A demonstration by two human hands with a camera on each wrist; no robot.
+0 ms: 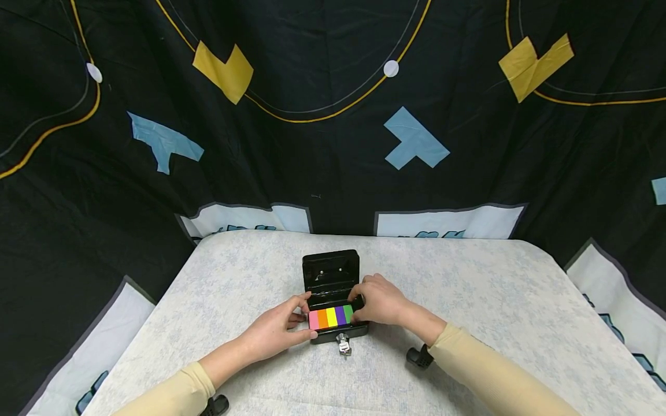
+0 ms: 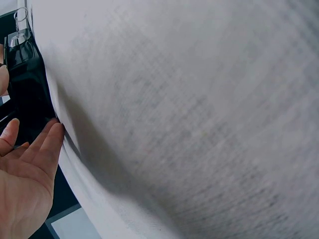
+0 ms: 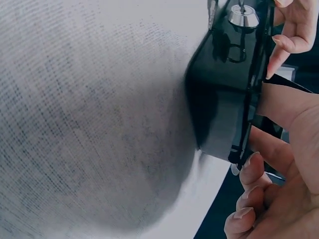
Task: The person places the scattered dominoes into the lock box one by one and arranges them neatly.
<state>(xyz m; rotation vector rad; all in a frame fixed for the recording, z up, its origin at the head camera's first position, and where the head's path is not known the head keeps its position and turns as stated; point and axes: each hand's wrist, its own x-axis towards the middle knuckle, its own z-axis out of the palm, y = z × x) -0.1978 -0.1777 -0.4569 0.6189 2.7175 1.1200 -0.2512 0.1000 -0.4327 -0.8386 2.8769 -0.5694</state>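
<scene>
A small black metal cash box stands on the table with its lid raised toward the back. Inside lies a row of coloured sticky page markers in pink, orange, yellow, purple and green. My left hand is at the box's left side, thumb by the front corner and fingers against the side. At the green end, my right hand reaches over the right wall and pinches the markers with thumb and index finger. Its other fingers curl outside the box. Their exact contact inside is hidden in the right wrist view.
Keys hang from the lock on the box's front. A pale patterned cloth covers the table. Behind it hangs a black curtain with coloured shapes. Dark wrist devices sit under both forearms.
</scene>
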